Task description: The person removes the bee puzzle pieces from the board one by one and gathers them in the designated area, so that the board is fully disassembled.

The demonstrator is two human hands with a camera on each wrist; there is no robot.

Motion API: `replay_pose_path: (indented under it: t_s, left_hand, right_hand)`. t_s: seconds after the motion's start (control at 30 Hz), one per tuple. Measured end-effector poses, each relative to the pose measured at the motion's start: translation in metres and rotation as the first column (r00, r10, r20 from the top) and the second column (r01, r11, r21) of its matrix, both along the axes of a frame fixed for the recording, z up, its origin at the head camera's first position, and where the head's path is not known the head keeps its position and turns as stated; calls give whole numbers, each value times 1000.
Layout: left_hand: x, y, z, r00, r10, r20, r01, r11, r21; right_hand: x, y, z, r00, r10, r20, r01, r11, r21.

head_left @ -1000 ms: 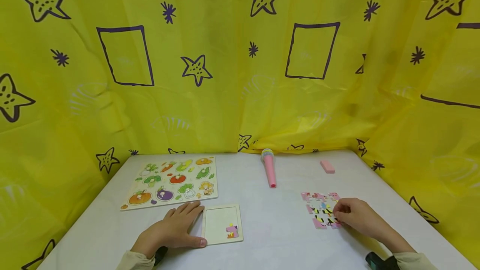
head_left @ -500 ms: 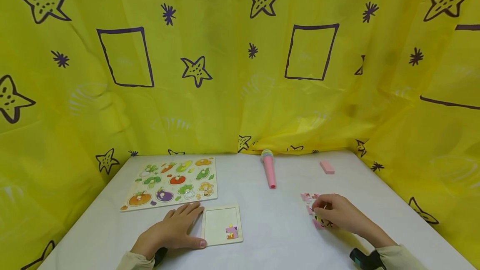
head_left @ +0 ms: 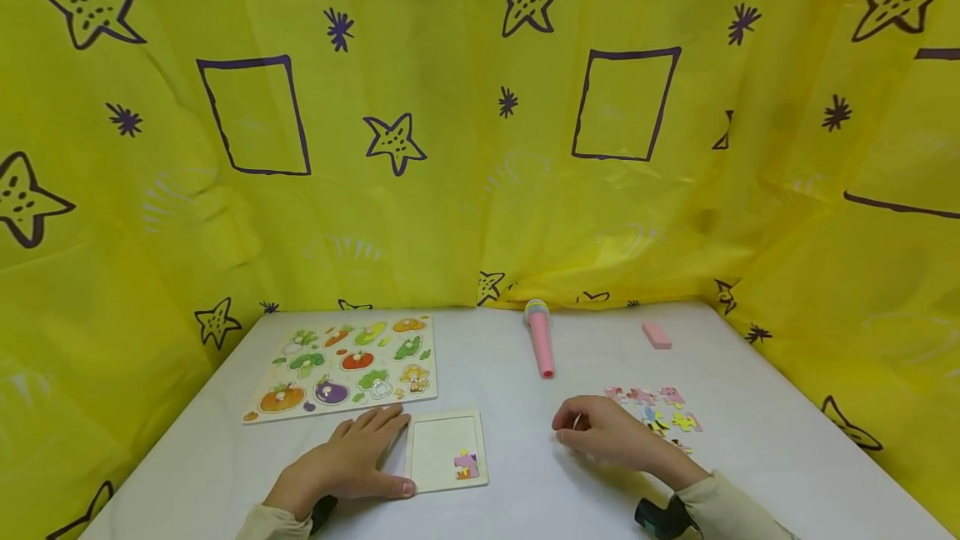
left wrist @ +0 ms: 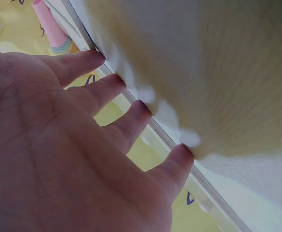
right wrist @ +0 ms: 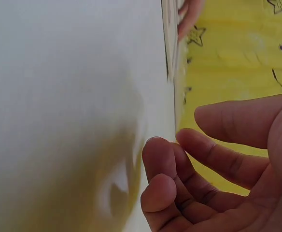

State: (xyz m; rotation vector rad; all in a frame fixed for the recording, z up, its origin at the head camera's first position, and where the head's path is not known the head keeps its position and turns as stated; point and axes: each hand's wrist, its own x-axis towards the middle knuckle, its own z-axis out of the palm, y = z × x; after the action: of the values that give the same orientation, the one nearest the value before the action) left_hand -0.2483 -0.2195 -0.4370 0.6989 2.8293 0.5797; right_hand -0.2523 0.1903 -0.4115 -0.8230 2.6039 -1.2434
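In the head view my left hand (head_left: 348,461) lies spread on the table, its thumb and fingertips against the left edge of a small square puzzle tray (head_left: 435,444). One pink jigsaw piece (head_left: 466,465) lies in the tray's lower right corner. In the left wrist view, straight fingertips (left wrist: 141,110) touch the tray's edge. My right hand (head_left: 611,436) is just above the table, between the tray and the loose jigsaw pieces (head_left: 684,422). Its thumb and index finger bend towards each other. The right wrist view shows a gap there; whether a small piece is held is unclear.
A wooden vegetable puzzle board (head_left: 341,365) lies behind my left hand. Farther back are a pink toy microphone (head_left: 542,344) and a pink block (head_left: 657,336). A yellow patterned curtain (head_left: 450,223) encloses the white table on the back and sides.
My right hand has moved left, away from the loose jigsaw pieces and towards the tray, uncovering pieces on their right side. My left hand stays at the tray.
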Motion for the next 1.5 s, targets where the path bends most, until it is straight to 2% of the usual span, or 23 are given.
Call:
replay_pose_path:
  t_s: [0.33, 0.53, 0.7, 0.87, 1.03, 1.5]
  left_hand:
    - [-1, -1, 0, 1000, 1, -1, -1, 1000, -1]
    - [0, -2, -1, 1000, 5, 1, -5, 1000, 3]
    - [0, -1, -1, 1000, 3, 2, -3, 1000, 6]
    - [0, 0, -1, 1000, -1, 9, 1, 1000, 1]
    - [0, 0, 0, 1000, -2, 3, 2, 1000, 5]
    - [0, 1, 1, 1000, 4, 8, -4, 1000, -2]
  right_hand:
    - [3, -47, 2, 995, 96, -11, -96, 995, 20]
    - [-1, -70, 7, 981, 183, -58, -183, 983, 1]
    - [-2, -90, 8, 969, 233, -78, -232, 972, 26]
    - [0, -106, 7, 970, 236, -61, -233, 971, 57]
    - [3, -113, 8, 973, 228, -41, -222, 967, 129]
    - [6, -122, 6, 968, 236, -80, -214, 952, 221]
